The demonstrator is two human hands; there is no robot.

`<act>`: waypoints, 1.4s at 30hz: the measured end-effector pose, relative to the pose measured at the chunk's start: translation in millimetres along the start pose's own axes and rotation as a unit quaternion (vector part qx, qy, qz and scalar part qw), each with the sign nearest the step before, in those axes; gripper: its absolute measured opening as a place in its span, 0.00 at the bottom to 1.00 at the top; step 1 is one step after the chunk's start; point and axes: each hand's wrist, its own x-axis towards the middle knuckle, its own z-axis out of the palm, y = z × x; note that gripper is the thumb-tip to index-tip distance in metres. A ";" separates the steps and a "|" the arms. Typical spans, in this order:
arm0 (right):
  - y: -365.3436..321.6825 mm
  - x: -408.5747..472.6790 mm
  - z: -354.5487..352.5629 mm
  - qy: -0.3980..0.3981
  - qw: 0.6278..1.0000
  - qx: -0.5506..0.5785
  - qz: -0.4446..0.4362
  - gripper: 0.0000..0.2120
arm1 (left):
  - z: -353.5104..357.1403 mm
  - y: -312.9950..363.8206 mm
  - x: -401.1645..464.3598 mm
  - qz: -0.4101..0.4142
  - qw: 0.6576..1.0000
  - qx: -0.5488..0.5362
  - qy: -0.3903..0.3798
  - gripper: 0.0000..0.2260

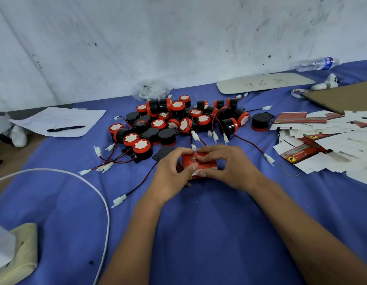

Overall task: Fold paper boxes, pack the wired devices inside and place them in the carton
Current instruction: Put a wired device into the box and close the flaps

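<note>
Box held over cloth, near device pile

A red box (199,164) is gripped above the blue cloth (199,223), just in front of the device pile (178,120). Left hand (172,171): fingers curled round its left end. Right hand (230,167): fingers clamped over its top, thumb beneath. Flat box blanks (326,140) are heaped at right. A pen (65,128) is seen on paper (61,118), far left.

Even, diffuse light is cast over the blue worktop (199,233), and only faint shadows are seen beneath each hand. No glare is noted. Fine detail is softened throughout, and straight lines are bowed far from the hands, toward the edges.
</note>
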 end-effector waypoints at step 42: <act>-13.6 -2.5 18.1 -0.025 0.999 0.001 0.041 0.17 | 1.5 -6.6 0.6 0.107 0.993 0.054 0.014 0.26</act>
